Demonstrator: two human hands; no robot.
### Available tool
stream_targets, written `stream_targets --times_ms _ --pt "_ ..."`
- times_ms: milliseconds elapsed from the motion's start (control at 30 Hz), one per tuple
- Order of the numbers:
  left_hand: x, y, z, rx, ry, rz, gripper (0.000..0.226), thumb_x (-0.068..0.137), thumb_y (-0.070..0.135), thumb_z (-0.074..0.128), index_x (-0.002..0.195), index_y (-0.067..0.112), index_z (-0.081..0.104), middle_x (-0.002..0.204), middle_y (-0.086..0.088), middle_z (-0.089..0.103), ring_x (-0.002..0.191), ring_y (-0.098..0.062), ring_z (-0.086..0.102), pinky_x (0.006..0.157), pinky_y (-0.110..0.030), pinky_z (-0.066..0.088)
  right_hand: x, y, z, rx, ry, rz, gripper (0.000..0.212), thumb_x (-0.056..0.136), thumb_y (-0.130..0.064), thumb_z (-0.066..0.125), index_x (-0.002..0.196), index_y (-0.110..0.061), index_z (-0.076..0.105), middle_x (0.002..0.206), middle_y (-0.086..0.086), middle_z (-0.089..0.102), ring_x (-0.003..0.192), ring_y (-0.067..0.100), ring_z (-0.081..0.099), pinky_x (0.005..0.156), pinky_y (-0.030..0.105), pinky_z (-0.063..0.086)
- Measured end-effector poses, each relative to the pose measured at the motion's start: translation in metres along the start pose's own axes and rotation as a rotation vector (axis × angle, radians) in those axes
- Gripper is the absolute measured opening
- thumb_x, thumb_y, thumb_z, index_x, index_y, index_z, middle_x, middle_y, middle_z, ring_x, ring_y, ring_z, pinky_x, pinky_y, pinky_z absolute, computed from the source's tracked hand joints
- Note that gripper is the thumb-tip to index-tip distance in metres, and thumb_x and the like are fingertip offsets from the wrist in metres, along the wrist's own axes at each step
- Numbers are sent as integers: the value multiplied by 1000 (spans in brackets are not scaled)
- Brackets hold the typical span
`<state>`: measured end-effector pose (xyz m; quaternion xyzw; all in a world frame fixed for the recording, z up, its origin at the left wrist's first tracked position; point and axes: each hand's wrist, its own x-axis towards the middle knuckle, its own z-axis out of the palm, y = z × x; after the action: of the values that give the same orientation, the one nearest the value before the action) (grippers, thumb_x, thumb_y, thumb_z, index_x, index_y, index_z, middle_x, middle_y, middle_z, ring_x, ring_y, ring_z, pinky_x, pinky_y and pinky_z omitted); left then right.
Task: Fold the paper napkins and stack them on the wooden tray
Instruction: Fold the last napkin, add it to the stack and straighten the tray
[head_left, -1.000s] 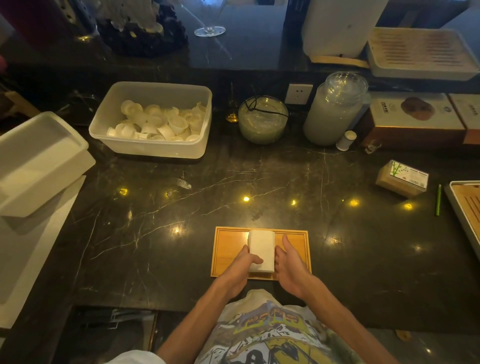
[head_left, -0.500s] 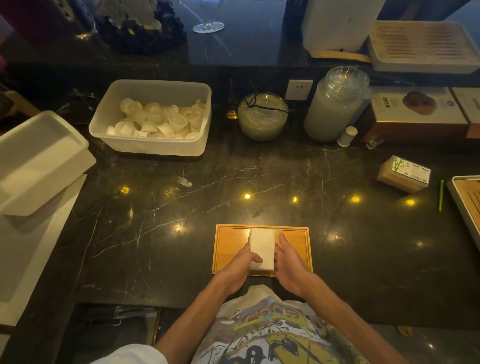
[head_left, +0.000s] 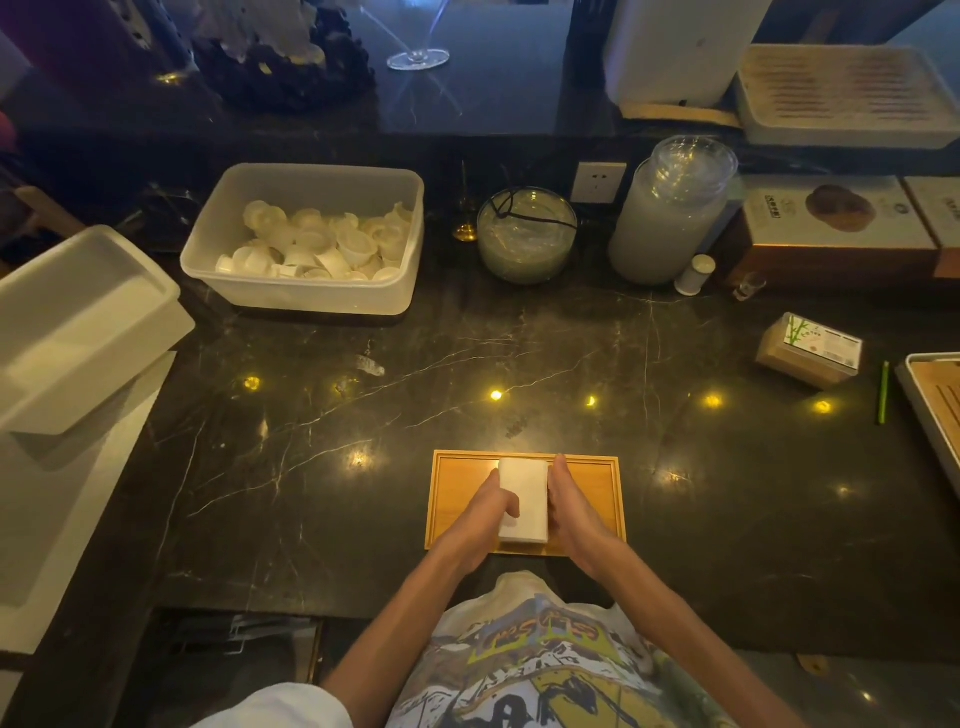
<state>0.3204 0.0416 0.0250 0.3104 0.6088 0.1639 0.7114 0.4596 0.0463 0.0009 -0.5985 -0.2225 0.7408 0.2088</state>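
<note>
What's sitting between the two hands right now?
In the head view, the stack of folded napkins sits between the left hand and the right hand. Both hands touch its sides, and it rests on the wooden tray.

The napkins (head_left: 524, 493) are white paper, folded into narrow rectangles and piled in one neat, even-edged stack. The stack lies flat in the middle of the tray (head_left: 457, 499), its long side pointing away from the person and its near end close to the tray's near rim. The tray is shallow, rectangular, light orange-brown wood with a low raised rim. It sits flat on the dark veined counter (head_left: 311, 467) near the front edge, with its long side running left to right.
</note>
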Motion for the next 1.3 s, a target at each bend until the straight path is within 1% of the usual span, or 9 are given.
stream_targets --times_ms 167,433,700,800,900,1000,1067,1233,1300 --pt "-1 0 0 13 -13 9 54 85 9 48 137 22 40 135 -9 50 127 -28 47 114 -53 40 0 -2 -4 6 -11 25 53 101 -64 15 101 -38 61 105 -8 67 96 9 65 69 25 50" --pt "-2 2 1 45 -41 6 65 72 21 51 135 28 38 134 -5 49 125 -26 47 112 -50 42 2 -3 -6 48 -57 47 50 99 -66 18 107 -40 60 115 -2 67 106 16 65 72 30 54" --pt "2 -2 -3 10 -19 -6 62 79 15 51 139 26 36 138 -8 47 127 -28 46 111 -50 44 0 -3 -5 75 -43 44 47 99 -67 21 107 -42 59 115 -2 67 106 17 66 72 31 56" --pt "1 -3 -1 35 -33 14 61 81 14 50 140 26 35 138 -8 47 128 -27 45 109 -46 44 -2 -4 -3 91 -58 46 50 99 -66 20 115 -37 57 120 2 66 110 20 64 77 34 55" --pt "4 -4 -2 30 -14 14 58 88 7 48 142 22 36 142 -10 46 130 -29 44 114 -51 41 -3 -5 -5 117 -73 40 51 101 -64 17 126 -33 49 116 -3 64 106 16 63 77 32 53" --pt "5 -7 -4 40 54 -29 67 90 9 47 152 19 26 149 -12 41 134 -32 41 115 -53 38 -1 -2 -6 136 -57 26 55 101 -63 16 143 -33 36 113 -5 60 104 14 59 92 35 47" --pt "4 -8 -5 53 27 -25 66 86 12 49 149 19 30 147 -12 42 133 -31 42 115 -53 38 1 -1 -8 131 -71 24 64 101 -63 16 151 -26 32 120 0 58 111 18 56 100 38 42" --pt "4 -5 -8 114 29 -24 62 93 12 47 152 20 27 153 -11 39 137 -30 40 116 -52 37 -2 -3 -9 20 -36 1 62 101 -63 14 144 -27 41 139 8 53 110 17 58 101 37 41" --pt "6 -7 -15 190 106 3 68 97 14 49 158 21 18 161 -10 31 144 -32 36 117 -50 36 -4 -3 -16 -191 68 -38 60 103 -59 22 146 -21 43 149 9 48 126 24 54 110 42 39"
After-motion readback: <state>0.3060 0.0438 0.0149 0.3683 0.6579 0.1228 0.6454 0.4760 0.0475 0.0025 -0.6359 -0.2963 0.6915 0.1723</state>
